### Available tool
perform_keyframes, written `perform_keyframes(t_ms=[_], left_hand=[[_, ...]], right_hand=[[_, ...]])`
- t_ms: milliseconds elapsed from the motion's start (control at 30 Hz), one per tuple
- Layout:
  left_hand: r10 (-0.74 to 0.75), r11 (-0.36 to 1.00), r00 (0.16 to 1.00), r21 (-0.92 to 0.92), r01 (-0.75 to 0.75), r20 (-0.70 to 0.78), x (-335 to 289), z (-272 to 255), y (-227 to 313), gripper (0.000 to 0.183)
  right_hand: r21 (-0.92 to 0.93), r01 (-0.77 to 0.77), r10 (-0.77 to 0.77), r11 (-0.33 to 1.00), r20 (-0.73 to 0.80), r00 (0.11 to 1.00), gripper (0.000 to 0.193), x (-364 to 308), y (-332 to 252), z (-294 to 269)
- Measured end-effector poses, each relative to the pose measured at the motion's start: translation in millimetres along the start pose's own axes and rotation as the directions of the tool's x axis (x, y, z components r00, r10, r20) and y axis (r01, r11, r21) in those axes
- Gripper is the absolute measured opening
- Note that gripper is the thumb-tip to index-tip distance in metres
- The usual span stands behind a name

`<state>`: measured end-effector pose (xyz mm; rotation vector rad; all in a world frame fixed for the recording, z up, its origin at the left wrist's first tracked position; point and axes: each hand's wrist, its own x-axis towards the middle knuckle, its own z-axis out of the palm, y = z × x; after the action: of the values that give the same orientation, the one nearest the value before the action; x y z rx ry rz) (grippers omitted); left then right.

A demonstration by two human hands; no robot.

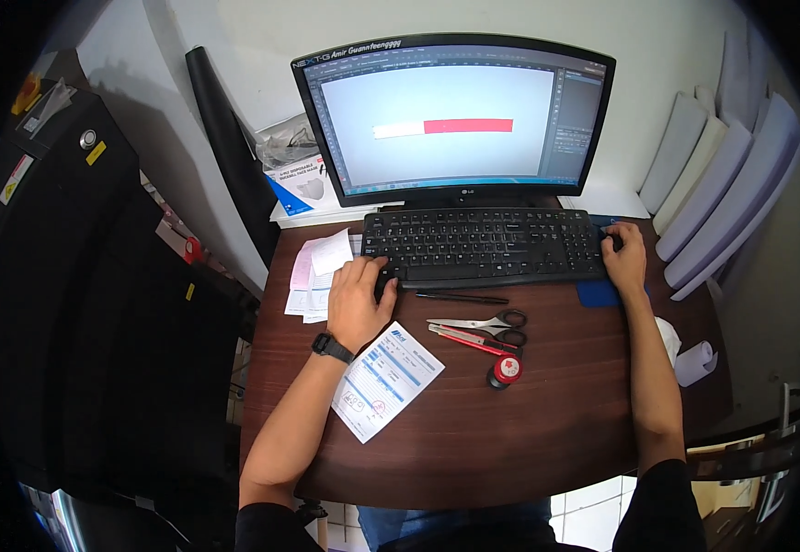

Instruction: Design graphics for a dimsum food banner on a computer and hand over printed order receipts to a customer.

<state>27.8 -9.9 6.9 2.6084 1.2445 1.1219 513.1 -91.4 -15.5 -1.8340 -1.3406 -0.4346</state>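
My left hand (pixel 357 296), with a dark watch (pixel 330 347) on its wrist, rests at the lower left corner of a black keyboard (pixel 485 248). Its fingers lie over the corner keys, the thumb held apart, and nothing is in it. To the right of the keyboard, my right hand (pixel 626 261) curls over a dark computer mouse, mostly hidden beneath it, on a blue mouse pad (pixel 597 294). Behind the keyboard stands a monitor (pixel 460 170) with a white and red bar on a pale canvas.
On the brown desk (pixel 501 442) lie a pen (pixel 462 298), scissors (pixel 487 324), a red cutter (pixel 474 340), a red-topped round stamp (pixel 504 371) and a filled-in paper form (pixel 388 380). Small slips (pixel 315 271) lie left of the keyboard. Paper rolls (pixel 731 184) stand at right, a black machine (pixel 78 276) at left.
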Motion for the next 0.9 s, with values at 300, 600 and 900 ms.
perform_keyframes(t_ms=[300,600,900], left_hand=[[-0.005,1.0,1.0,-0.005,0.005,0.003,0.5,-1.8,1.9,0.033],[-0.008,1.0,1.0,0.004,0.008,0.004,1.4,-2.3,3.7,0.033],[0.018,1.0,1.0,0.018,-0.018,-0.013,0.6,-1.2,2.2,0.033]], right_hand=[[-0.03,-0.001,0.0,1.0,-0.026,1.0,0.019,-0.8,2.8,0.7],[-0.026,-0.001,0.0,1.0,-0.02,1.0,0.02,-0.2,2.6,0.0],[-0.016,-0.014,0.014,1.0,-0.017,1.0,0.021,-0.1,-0.5,0.1]])
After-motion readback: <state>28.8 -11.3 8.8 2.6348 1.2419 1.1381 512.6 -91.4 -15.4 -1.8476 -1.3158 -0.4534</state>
